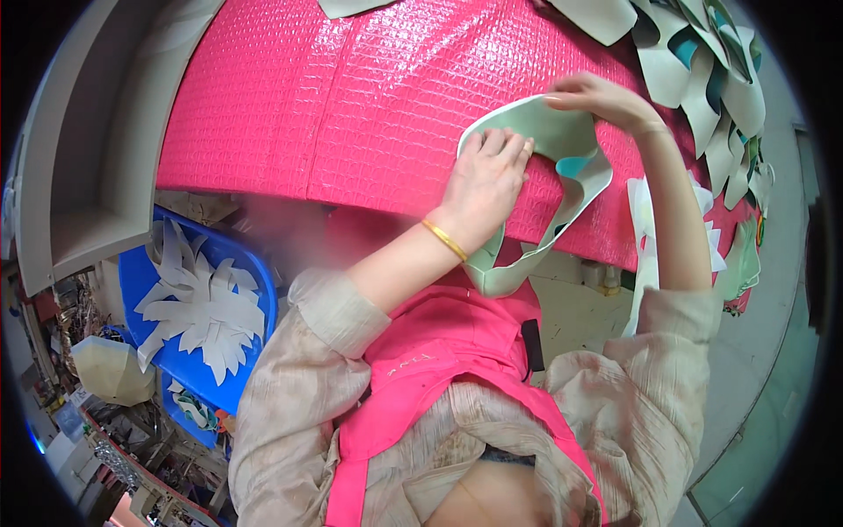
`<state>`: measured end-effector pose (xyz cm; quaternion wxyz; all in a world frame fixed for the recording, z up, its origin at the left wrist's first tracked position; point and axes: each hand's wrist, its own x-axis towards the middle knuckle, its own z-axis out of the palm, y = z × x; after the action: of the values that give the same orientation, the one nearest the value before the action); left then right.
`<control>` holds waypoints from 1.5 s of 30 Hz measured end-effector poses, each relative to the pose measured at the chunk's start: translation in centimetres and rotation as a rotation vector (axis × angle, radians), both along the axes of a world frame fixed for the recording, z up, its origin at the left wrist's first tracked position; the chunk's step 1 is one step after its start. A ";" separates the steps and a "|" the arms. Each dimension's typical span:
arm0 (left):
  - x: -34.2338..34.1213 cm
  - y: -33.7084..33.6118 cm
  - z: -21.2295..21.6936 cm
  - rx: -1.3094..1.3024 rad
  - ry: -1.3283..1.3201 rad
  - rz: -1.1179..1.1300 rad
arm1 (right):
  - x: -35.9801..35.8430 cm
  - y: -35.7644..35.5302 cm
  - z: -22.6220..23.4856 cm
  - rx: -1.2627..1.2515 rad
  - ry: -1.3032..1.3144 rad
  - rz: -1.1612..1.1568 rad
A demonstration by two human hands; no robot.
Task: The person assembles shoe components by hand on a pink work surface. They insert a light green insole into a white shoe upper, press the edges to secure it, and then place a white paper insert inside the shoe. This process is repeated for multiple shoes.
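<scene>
Hot-pink, shiny textured cover (pixel 290 105) on the one worktable, with one grey open-fronted box (pixel 101 149) at its left. Two hands are on one pale green looped piece (pixel 558 123), which sits toward the table's near edge, its pointed lower end showing past that edge. Left hand (pixel 493 176): fingers close together, nearly closed, curled over the loop's left side and hanging onto it, thumb out of sight. Right hand (pixel 601 98): a bit blurry, barely open, thumb and fingers pinching the top right rim. One gold bangle (pixel 445 240), on the left wrist. One big blue tub (pixel 268 290) down left holds white cut pieces (pixel 206 307), too overlapped to count. Same deal with the pale pieces (pixel 698 79) heaped up top right: loads, no exact number. One pink apron (pixel 457 338) on the person, too.
</scene>
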<state>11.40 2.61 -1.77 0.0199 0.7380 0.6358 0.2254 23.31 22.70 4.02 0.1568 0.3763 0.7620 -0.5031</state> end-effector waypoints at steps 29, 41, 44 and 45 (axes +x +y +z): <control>4.1 -2.5 -0.5 -0.001 0.017 0.011 | -1.3 -3.3 0.4 0.581 -0.041 0.655; 4.5 0.1 -0.5 0.014 -0.080 -0.004 | -1.9 -2.7 -0.8 0.662 -0.056 0.600; 4.9 0.8 -0.4 0.034 0.062 -0.022 | -1.7 -2.5 0.4 0.479 -0.295 0.495; 5.0 1.0 -0.6 0.072 0.125 -0.030 | -1.6 -2.4 0.7 0.469 -0.289 0.509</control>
<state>16.40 3.63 -2.35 -0.0431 0.7604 0.6160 0.2012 21.69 20.27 4.75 0.2925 0.2676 0.8956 -0.2017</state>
